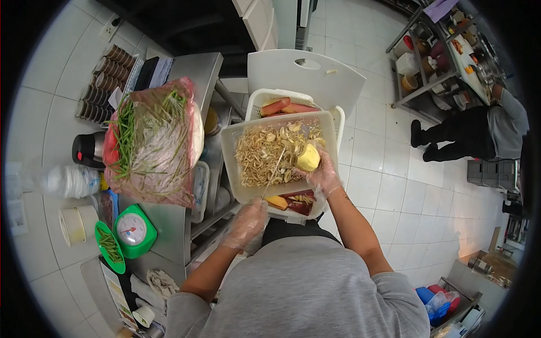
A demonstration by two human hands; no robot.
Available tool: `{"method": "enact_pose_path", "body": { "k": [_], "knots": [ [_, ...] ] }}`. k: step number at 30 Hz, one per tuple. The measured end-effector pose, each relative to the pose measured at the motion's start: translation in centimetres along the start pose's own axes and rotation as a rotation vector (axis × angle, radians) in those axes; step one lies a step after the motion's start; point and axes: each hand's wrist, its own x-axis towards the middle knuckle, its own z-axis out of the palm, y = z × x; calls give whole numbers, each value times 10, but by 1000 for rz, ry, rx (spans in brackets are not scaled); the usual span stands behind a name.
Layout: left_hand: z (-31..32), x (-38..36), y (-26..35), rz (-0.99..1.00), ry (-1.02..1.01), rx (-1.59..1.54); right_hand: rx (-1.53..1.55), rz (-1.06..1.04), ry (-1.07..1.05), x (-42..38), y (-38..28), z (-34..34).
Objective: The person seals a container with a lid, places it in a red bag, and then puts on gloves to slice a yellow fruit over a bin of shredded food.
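Observation:
My right hand, in a clear plastic glove, grips a pale yellow, rounded piece that looks like a peeled banana blossom. In my gloved left hand is a thin-bladed knife, seen almost edge-on, its tip pointing up toward the yellow piece. Both are over a whitish plastic tub holding many thin beige shreds and a few curled slices. Below the tub, a white basket shows long reddish-pink pieces at its far side, and dark red and yellow pieces near my body.
A steel table stands at left, bearing a pink plastic bag of green beans, a green scale and a green dish of cut beans. A white chair back rises behind the tub. Another person stands at a shelf on the right.

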Motion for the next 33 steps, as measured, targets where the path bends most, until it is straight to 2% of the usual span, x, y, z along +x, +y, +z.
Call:
{"method": "enact_pose_path", "body": {
  "k": [4, 8, 13, 17, 20, 33],
  "knots": [
    [-5, -2, 26, 111, 14, 91, 138, -35, -62, 2, -3, -6],
    [-1, 2, 31, 109, -9, 217, 144, 8, -132, -1, -12, 0],
    [-8, 0, 47, 43, -56, 318, -29, -18, 48, -9, -12, 14],
    [-12, -6, 52, 110, -27, 325, -180, -46, 147, -10, -12, 19],
    [-10, -8, 49, 137, -7, 325, -175, -55, 215, -8, -9, 21],
    [-6, -10, 51, 84, -63, 354, -102, -122, 215, -14, -5, 32]
  ]
}}
